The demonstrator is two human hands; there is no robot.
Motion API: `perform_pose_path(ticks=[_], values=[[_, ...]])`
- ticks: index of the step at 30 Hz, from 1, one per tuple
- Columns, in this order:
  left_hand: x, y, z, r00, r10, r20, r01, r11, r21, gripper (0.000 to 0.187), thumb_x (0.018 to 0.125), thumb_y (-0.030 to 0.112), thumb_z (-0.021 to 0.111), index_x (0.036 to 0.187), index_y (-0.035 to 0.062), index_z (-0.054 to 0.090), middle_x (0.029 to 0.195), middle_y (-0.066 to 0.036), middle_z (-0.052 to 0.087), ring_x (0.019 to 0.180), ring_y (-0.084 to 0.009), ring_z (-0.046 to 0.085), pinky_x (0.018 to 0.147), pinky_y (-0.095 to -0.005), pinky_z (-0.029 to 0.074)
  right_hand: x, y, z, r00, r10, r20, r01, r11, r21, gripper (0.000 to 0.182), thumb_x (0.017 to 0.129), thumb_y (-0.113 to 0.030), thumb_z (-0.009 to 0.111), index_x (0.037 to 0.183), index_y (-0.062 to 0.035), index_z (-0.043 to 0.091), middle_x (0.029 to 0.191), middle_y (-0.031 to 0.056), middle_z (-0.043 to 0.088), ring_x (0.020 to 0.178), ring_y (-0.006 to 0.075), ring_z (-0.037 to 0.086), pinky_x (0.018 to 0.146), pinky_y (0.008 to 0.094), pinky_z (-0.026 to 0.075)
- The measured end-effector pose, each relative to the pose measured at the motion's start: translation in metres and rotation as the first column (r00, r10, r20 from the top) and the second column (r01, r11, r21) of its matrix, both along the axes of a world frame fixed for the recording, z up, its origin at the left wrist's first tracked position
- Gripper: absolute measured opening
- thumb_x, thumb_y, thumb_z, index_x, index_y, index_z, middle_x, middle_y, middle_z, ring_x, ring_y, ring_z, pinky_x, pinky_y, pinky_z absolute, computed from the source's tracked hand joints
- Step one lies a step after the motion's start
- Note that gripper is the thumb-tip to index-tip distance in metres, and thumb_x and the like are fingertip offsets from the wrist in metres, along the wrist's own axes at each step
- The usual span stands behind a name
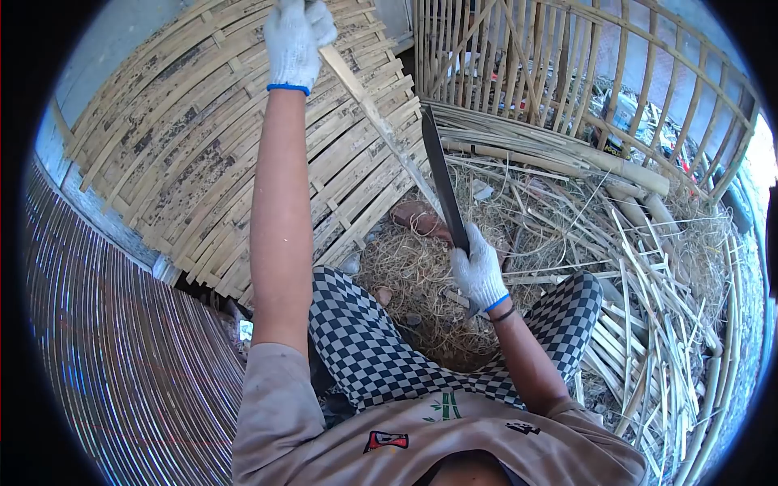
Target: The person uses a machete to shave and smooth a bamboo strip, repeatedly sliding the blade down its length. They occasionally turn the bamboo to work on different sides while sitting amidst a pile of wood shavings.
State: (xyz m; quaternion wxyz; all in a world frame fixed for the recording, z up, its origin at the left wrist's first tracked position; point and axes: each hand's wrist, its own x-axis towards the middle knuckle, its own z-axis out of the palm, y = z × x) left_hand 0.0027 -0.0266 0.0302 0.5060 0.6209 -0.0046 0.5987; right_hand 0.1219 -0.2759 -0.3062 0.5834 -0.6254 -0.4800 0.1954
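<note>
My left hand (293, 47), in a white knit glove with a blue cuff, is stretched far forward, its fingertips cut off by the top edge. It is closed on the upper end of a long pale bamboo strip (369, 111), which slants down to the right toward the ground between my legs. In a matching glove, my right hand (478, 269) grips a machete (442, 174) by its handle. The long dark blade points up and away, close beside the strip's lower part. A brown shoe (420, 219) shows behind the strip's lower end.
A woven bamboo panel (203, 146) leans at the left, above a ribbed sheet (121, 340). Shavings (405, 267) cover the ground between my checkered legs. Split strips (640, 340) and bamboo poles (624, 170) lie at the right. A bamboo fence (559, 65) stands behind.
</note>
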Motion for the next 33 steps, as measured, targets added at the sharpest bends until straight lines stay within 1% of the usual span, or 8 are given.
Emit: perform_pose_path(ticks=[3,6,10,15,22,28,29,33], values=[[0.011,-0.018,0.006,0.990,-0.132,-0.042,0.132,0.991,0.004,0.032,0.110,0.041,0.048,0.093,0.0150,0.054,0.065,0.005,0.043,0.049,-0.0077,0.036,0.042,-0.0251,0.031,-0.002,0.004,0.066,0.998,-0.008,0.061,0.004,0.998,0.066,0.024,0.097,-0.014,0.056,0.119,-0.0032,0.054,0.085,0.0286,0.067,0.085,0.0512,0.066,0.071,0.0511,0.051],[0.034,-0.040,0.010,0.980,-0.183,0.076,0.184,0.983,-0.004,0.031,0.109,0.040,0.051,0.092,0.0141,0.053,0.066,0.004,0.043,0.050,-0.0078,0.037,0.043,-0.0255,0.032,-0.002,0.011,0.114,0.982,-0.040,0.182,0.012,0.988,0.153,0.024,0.100,-0.015,0.054,0.119,-0.0018,0.053,0.086,0.0306,0.067,0.087,0.0522,0.066,0.070,0.0523,0.051],[0.035,-0.032,-0.009,0.899,-0.418,-0.129,0.426,0.904,0.044,0.034,0.106,0.043,0.055,0.086,0.0162,0.048,0.062,0.005,0.039,0.046,-0.0074,0.035,0.039,-0.0247,0.027,0.001,0.033,0.151,0.969,-0.048,0.243,0.003,0.984,0.179,0.026,0.099,-0.015,0.053,0.120,0.0001,0.050,0.083,0.0327,0.066,0.085,0.0520,0.066,0.070,0.0552,0.051],[0.040,-0.057,-0.027,0.848,-0.496,-0.185,0.516,0.852,0.083,0.039,0.105,0.048,0.054,0.083,0.0163,0.047,0.057,0.007,0.030,0.042,-0.0069,0.029,0.037,-0.0253,0.021,0.005,0.047,0.178,0.901,-0.128,0.415,0.084,0.989,0.122,0.031,0.099,-0.019,0.052,0.121,0.0034,0.048,0.081,0.0302,0.068,0.081,0.0500,0.068,0.073,0.0575,0.052],[0.061,-0.054,-0.062,0.929,-0.358,-0.095,0.365,0.929,0.067,0.039,0.105,0.045,0.057,0.079,0.0183,0.044,0.057,0.006,0.031,0.041,-0.0074,0.029,0.037,-0.0255,0.021,0.006,0.066,0.167,0.879,-0.183,0.440,0.147,0.982,0.115,0.022,0.101,-0.019,0.054,0.108,0.0010,0.047,0.079,0.0322,0.063,0.080,0.0530,0.063,0.068,0.0566,0.048],[0.063,-0.060,-0.061,0.958,-0.273,-0.086,0.281,0.954,0.106,0.046,0.105,0.050,0.053,0.074,0.0190,0.041,0.055,0.006,0.031,0.040,-0.0080,0.027,0.037,-0.0264,0.020,0.005,0.064,0.180,0.837,-0.154,0.526,0.171,0.985,0.017,0.027,0.101,-0.020,0.053,0.112,0.0042,0.049,0.086,0.0314,0.069,0.086,0.0471,0.070,0.078,0.0539,0.056],[0.065,-0.057,-0.060,0.962,-0.257,-0.094,0.266,0.959,0.101,0.048,0.105,0.052,0.053,0.073,0.0190,0.040,0.055,0.006,0.031,0.040,-0.0081,0.026,0.037,-0.0265,0.020,0.004,0.068,0.172,0.869,-0.149,0.473,0.159,0.987,0.018,0.024,0.101,-0.020,0.053,0.107,0.0024,0.049,0.082,0.0322,0.066,0.082,0.0531,0.064,0.071,0.0575,0.050],[0.059,-0.029,-0.063,0.921,-0.365,-0.135,0.376,0.924,0.070,0.052,0.104,0.057,0.050,0.071,0.0191,0.039,0.053,0.007,0.030,0.040,-0.0083,0.026,0.038,-0.0268,0.019,0.019,0.072,0.170,0.846,-0.112,0.521,0.081,0.993,0.083,0.024,0.100,-0.020,0.053,0.110,0.0017,0.049,0.077,0.0310,0.065,0.078,0.0523,0.065,0.069,0.0573,0.050]])
